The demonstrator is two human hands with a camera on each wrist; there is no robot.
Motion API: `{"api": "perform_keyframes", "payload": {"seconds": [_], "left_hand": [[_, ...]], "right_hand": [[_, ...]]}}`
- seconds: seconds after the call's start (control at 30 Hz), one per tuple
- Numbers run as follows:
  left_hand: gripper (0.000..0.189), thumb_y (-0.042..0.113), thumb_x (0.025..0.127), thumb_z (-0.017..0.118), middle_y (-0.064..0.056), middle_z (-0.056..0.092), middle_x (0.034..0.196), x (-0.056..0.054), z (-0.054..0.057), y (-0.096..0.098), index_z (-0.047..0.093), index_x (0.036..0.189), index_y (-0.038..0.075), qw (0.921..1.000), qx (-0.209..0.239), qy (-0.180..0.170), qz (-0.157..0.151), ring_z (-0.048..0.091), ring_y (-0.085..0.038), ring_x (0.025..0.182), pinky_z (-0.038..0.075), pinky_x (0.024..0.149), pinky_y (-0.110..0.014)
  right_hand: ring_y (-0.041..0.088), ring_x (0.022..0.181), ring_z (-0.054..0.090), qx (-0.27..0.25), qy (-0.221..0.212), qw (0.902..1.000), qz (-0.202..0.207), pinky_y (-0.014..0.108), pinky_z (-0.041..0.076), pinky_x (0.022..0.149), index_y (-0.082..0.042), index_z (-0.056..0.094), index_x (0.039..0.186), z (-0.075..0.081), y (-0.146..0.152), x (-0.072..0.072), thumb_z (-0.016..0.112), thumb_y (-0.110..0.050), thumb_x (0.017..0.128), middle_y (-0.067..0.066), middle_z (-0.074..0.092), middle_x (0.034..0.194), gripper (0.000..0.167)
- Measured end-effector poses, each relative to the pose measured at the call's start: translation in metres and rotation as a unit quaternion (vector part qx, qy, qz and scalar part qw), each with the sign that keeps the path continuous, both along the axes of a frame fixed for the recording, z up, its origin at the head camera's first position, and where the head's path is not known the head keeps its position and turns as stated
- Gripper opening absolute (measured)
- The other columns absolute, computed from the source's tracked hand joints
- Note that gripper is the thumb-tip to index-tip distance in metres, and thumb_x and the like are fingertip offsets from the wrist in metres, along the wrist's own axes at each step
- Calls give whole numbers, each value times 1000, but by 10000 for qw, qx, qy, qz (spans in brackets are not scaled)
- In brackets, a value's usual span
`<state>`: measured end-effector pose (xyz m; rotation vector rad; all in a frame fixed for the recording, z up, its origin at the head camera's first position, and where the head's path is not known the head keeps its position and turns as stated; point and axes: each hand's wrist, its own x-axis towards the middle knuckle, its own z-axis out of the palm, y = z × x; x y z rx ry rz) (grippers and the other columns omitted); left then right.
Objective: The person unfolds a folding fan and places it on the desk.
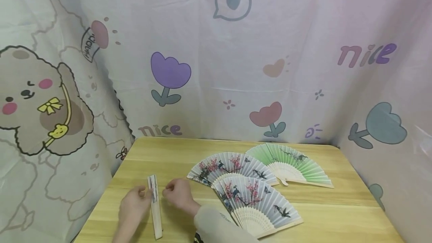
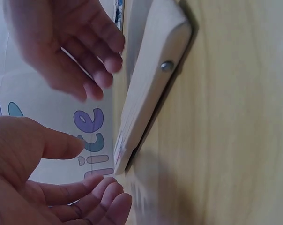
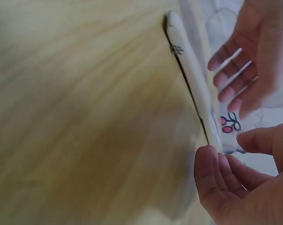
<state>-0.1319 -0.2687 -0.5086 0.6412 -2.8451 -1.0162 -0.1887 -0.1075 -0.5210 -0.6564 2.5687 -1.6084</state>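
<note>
A folded hand fan (image 1: 155, 207) lies on the left part of the table, its pale ribs closed and a strip of printed cloth showing at the far end. In the left wrist view, a metal rivet shows at the near end of this fan (image 2: 151, 79). My left hand (image 1: 135, 203) is just left of it, thumb and fingers apart, with nothing between them. On the other side my right hand (image 1: 180, 196) hovers close by, fingers loosely bent and holding nothing. The right wrist view has the right hand (image 3: 244, 183) near the far end of the fan (image 3: 190, 70); whether it touches cannot be told.
Right of the hands, two spread grey fans with blossom and bird prints overlap, the front fan (image 1: 260, 205) and the rear fan (image 1: 229, 166). A spread green fan (image 1: 297, 164) lies behind them. Printed cloth (image 1: 209, 48) hangs around the wooden table (image 1: 337, 213).
</note>
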Motion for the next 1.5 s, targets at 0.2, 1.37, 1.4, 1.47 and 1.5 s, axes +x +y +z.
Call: {"api": "perform_keyframes", "payload": {"seconds": [0.2,1.37,1.4,1.47,1.5], "left_hand": [[54,31,104,58,-34,68,126,1,-3,4,56,137,-11,10000,31,-7,-9,68,-53,110,64,78,-55],[36,16,100,66,-23,77,101,-2,-14,8,64,126,-9,9966,787,222,138,71,-22,76,53,58,-29],[36,16,100,66,-22,77,100,-2,-13,9,65,126,-10,9963,803,264,141,70,-20,75,53,58,-28],[36,16,101,65,-22,78,100,-1,-10,10,66,126,-10,9958,834,347,161,69,-17,72,52,56,-27],[36,16,101,64,-22,78,99,-1,-8,11,66,126,-10,9952,877,403,162,69,-17,71,53,54,-26]], "right_hand": [[0,64,57,467,-60,9987,-216,12,49,56,-1,81,87,-7,-14,3,74,-10,84,3,75,75,11],[1,63,55,98,-854,9955,-393,14,48,54,-1,82,87,-4,-30,13,73,-2,85,1,75,74,9],[2,64,57,-17,-887,9951,-430,14,50,55,-1,82,88,-4,-30,13,73,-1,85,2,76,76,10],[2,66,59,-240,-964,9939,-488,15,52,57,0,82,90,-4,-29,13,72,-1,85,3,77,78,12],[2,67,60,-363,-1007,9929,-526,14,53,57,0,82,92,-4,-29,12,71,-1,84,4,77,78,13]]}}
